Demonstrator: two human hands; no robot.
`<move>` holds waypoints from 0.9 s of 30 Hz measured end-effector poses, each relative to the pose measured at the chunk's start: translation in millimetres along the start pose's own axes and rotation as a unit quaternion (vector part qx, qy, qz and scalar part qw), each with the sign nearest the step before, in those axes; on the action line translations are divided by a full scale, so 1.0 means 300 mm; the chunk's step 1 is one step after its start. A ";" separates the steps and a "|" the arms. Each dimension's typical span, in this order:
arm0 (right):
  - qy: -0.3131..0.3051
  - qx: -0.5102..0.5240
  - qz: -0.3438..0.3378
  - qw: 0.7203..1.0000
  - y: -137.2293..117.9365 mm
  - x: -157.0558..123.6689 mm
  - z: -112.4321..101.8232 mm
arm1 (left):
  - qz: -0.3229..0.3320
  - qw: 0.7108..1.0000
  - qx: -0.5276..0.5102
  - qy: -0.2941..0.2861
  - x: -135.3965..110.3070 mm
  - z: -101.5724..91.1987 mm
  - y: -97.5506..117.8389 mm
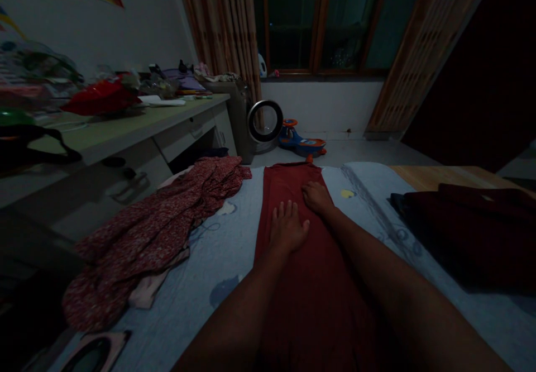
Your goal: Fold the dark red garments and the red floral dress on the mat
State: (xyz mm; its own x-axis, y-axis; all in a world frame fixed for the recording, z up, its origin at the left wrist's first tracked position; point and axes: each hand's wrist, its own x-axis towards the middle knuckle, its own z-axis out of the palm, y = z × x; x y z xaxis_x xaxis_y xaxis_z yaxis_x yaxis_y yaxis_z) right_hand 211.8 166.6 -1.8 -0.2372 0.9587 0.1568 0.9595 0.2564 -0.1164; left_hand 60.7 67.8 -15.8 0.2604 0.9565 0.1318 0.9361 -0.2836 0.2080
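A long dark red garment (318, 282), folded into a narrow strip, lies flat on a light blue bed sheet (201, 282). On its upper half rests my left hand (288, 227), palm down with the fingers spread. Slightly farther off and to the right, my right hand (317, 196) lies on the garment near its right edge. Its fingers curl a little against the cloth, with nothing visible gripped in them. The garment's far end reaches the bed's far edge; its near end runs out of view below, partly covered by my forearms.
A crumpled red patterned garment (167, 232) lies on the left of the bed. Folded dark clothes (473, 232) are stacked at the right. Along the left wall stands a cluttered desk (167, 118), then a washing machine with its round door (266, 120) open. A blue ride-on toy (299, 142) stands beyond.
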 end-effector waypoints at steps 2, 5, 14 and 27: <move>-0.010 0.004 -0.013 1.000 0.003 0.004 0.006 | 0.002 1.000 0.000 0.004 0.001 0.003 -0.001; -0.024 0.015 -0.009 1.000 0.015 0.026 0.023 | 0.003 1.000 0.001 0.003 0.000 0.001 0.001; -0.022 0.044 0.036 0.998 0.059 0.112 0.052 | 0.003 1.000 0.007 0.005 -0.003 -0.005 0.002; 0.030 0.023 -0.052 0.998 0.067 0.052 0.052 | 0.000 1.000 0.003 0.003 -0.003 -0.003 0.004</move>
State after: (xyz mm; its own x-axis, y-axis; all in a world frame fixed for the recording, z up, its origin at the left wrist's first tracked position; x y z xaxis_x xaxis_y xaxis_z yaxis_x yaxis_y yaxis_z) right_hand 225.1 188.7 -17.0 -0.3252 0.9177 0.2281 0.9217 0.3615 -0.1404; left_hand 61.3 66.4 -14.8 0.2588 0.9560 0.1382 0.9374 -0.2831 0.2030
